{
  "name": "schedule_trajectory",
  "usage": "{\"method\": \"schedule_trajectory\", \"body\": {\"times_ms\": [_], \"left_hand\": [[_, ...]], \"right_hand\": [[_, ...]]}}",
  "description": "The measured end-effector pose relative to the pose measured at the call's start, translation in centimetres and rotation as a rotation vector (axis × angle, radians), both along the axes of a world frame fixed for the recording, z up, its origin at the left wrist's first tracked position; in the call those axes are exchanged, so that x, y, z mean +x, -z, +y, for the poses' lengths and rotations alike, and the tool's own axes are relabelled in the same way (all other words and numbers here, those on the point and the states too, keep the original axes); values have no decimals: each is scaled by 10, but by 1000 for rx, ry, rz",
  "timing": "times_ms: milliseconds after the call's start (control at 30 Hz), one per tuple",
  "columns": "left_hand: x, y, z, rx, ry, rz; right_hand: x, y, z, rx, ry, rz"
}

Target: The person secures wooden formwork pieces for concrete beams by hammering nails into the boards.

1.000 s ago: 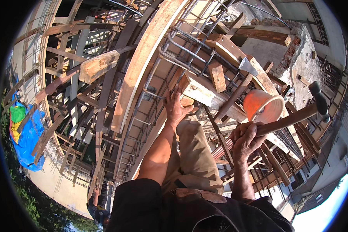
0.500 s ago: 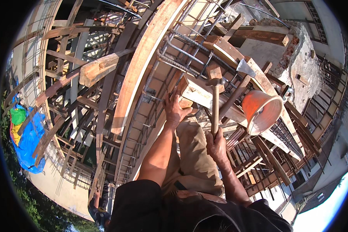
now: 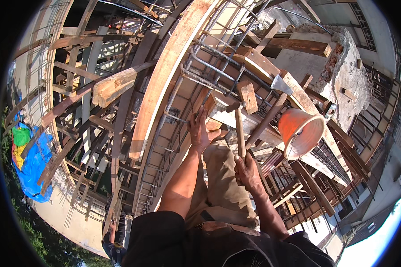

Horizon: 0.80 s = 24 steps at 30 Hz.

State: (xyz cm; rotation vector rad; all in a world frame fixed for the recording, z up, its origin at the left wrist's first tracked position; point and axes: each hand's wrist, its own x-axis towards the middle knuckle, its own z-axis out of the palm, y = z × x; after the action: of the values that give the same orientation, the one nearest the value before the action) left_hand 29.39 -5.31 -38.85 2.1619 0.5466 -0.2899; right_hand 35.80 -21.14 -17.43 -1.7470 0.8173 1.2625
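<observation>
My right hand [image 3: 248, 173] is closed around the lower part of the wooden handle of a hammer [image 3: 240, 129]. The hammer's dark head points up, over the near end of a pale timber beam [image 3: 229, 118]. At that beam end, my left hand [image 3: 201, 131] grips a short wooden block [image 3: 215, 124], fingers reaching up along the timber and thumb out to the right. How far the fingers wrap around is partly hidden. Another short block [image 3: 247, 97] stands just beyond the hammer head.
An orange bucket [image 3: 294, 129] hangs tilted at the right, near a metal blade [image 3: 281, 84] on a timber. Steel rebar [image 3: 211, 78] runs beside a long curved plank [image 3: 165, 75]. Scaffold timbers and a blue tarp [image 3: 38, 164] lie below left; another person [image 3: 116, 240] is lower left.
The hammer has swung left and its head has come down toward the beam end, with my right hand slightly lower. My left hand stays in nearly the same place.
</observation>
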Motion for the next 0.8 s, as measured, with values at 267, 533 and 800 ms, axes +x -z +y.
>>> {"method": "schedule_trajectory", "body": {"times_ms": [267, 533, 800], "left_hand": [[2, -8, -7, -22, 11, 54], [11, -4, 1, 22, 18, 80], [7, -12, -1, 18, 36, 31]], "right_hand": [[11, -18, 2, -9, 431, -885], [56, -46, -7, 76, 223, -519], [-28, 11, -9, -55, -71, -12]]}}
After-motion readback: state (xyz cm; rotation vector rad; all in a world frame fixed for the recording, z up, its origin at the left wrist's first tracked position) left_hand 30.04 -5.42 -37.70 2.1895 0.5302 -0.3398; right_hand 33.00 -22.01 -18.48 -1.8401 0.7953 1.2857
